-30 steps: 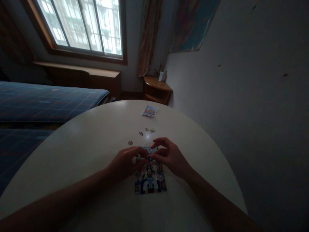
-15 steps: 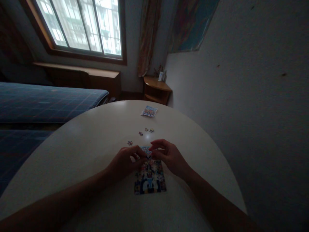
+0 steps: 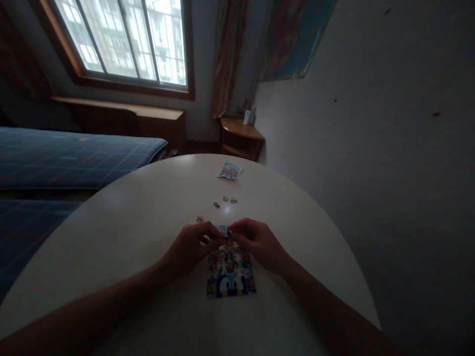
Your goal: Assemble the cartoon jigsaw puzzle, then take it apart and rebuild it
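Right hand (image 3: 260, 243) moved nearer left hand (image 3: 195, 245), both grips unclear, puzzle (image 3: 230, 272) partly beneath them

The bare left hand (image 3: 193, 245) and bare right hand (image 3: 260, 241) nearly meet, thumbs and forefingers curved together, well inside the round white table's (image 3: 152, 207) far edge; bare forearms (image 3: 122, 295) slant inward.

The round, glossy white surface (image 3: 156, 198) carries a rectangular, multicoloured jigsaw puzzle (image 3: 232, 269) lying flat. Beyond it lie three small, multicoloured loose jigsaw pieces (image 3: 216, 204), a similar fourth piece (image 3: 200, 219) nearer and to the left, and, farthest, a small, pale-edged picture sheet (image 3: 229, 170) printed in blue and orange.
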Demonstrator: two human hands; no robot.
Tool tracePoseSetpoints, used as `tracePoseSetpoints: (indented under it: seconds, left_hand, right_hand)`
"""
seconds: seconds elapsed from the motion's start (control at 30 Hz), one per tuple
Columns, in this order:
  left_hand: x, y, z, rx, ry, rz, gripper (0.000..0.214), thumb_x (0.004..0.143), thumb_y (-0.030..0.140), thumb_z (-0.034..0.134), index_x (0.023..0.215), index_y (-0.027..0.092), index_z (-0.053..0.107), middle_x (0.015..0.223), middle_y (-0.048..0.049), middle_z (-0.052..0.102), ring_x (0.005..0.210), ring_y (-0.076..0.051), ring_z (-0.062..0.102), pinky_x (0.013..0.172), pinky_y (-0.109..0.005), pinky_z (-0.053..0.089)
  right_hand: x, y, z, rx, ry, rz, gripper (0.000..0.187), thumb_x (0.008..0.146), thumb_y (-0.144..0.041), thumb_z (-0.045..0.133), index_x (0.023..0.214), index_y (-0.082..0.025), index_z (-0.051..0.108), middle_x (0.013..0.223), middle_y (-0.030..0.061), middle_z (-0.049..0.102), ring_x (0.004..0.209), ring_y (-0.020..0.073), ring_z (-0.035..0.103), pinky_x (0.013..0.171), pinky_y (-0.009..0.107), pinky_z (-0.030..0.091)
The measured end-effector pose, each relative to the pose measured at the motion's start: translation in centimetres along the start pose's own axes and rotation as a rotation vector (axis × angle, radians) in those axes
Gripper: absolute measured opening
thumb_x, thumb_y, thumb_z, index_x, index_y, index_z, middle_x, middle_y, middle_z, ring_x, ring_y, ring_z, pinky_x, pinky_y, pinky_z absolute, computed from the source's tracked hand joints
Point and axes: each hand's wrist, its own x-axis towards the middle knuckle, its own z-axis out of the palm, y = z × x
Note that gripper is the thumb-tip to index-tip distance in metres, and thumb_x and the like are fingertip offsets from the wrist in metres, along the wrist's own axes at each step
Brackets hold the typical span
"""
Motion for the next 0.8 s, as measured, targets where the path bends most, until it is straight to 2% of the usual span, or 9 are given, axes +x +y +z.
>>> tracePoseSetpoints:
  seconds: [0.2, 0.37, 0.5, 0.67, 0.8]
  left_hand:
    - [0.03, -0.32, 0.03, -0.005, 0.020, -0.002, 0.007, 0.081, 0.024, 0.070, 0.083, 0.017, 0.069, 0.076, -0.0003, 0.074, 0.065, -0.012, 0.069, 0.059, -0.019, 0.056]
    - [0.00, -0.32, -0.07, -0.036, -0.036, -0.015, 0.020, 0.084, 0.024, 0.068, 0.103, 0.020, 0.069, 0.080, -0.0007, 0.076, 0.071, -0.013, 0.072, 0.062, -0.020, 0.056]
    - [0.07, -0.30, -0.15, 0.004, -0.035, 0.019, 0.014, 0.085, 0.025, 0.068, 0.097, 0.020, 0.071, 0.084, -0.0019, 0.077, 0.073, -0.014, 0.072, 0.062, -0.020, 0.056]
    - [0.04, -0.14, -0.02, 0.014, 0.014, 0.075, 0.010, 0.082, 0.027, 0.072, 0.082, 0.018, 0.069, 0.077, -0.0007, 0.075, 0.064, -0.012, 0.070, 0.057, -0.019, 0.055]
    - [-0.23, 0.30, 0.00, 0.038, 0.028, 0.075, 0.009, 0.079, 0.023, 0.075, 0.077, 0.017, 0.068, 0.072, 0.0003, 0.074, 0.059, -0.010, 0.068, 0.056, -0.017, 0.055]
  right_hand:
    - [0.06, -0.06, -0.08, 0.011, -0.002, -0.008, 0.022, 0.080, -0.034, 0.072, 0.096, -0.019, 0.068, 0.087, 0.0030, 0.071, 0.079, 0.0151, 0.066, 0.076, 0.032, 0.051]
    - [0.03, -0.09, -0.02, 0.000, -0.003, -0.007, 0.021, 0.080, -0.035, 0.071, 0.094, -0.019, 0.068, 0.085, 0.0030, 0.071, 0.077, 0.0150, 0.066, 0.075, 0.032, 0.050]
    - [-0.02, -0.25, 0.00, -0.017, 0.009, 0.002, 0.021, 0.080, -0.035, 0.071, 0.093, -0.019, 0.069, 0.084, 0.0030, 0.071, 0.077, 0.0151, 0.065, 0.074, 0.032, 0.050]
    - [-0.06, -0.33, 0.02, -0.013, 0.004, 0.001, 0.022, 0.082, -0.037, 0.070, 0.094, -0.019, 0.070, 0.086, 0.0031, 0.073, 0.078, 0.0151, 0.066, 0.074, 0.031, 0.051]
    - [-0.14, -0.39, 0.07, 0.000, -0.025, -0.001, 0.024, 0.082, -0.037, 0.071, 0.098, -0.019, 0.071, 0.090, 0.0043, 0.074, 0.079, 0.0158, 0.067, 0.074, 0.032, 0.052]
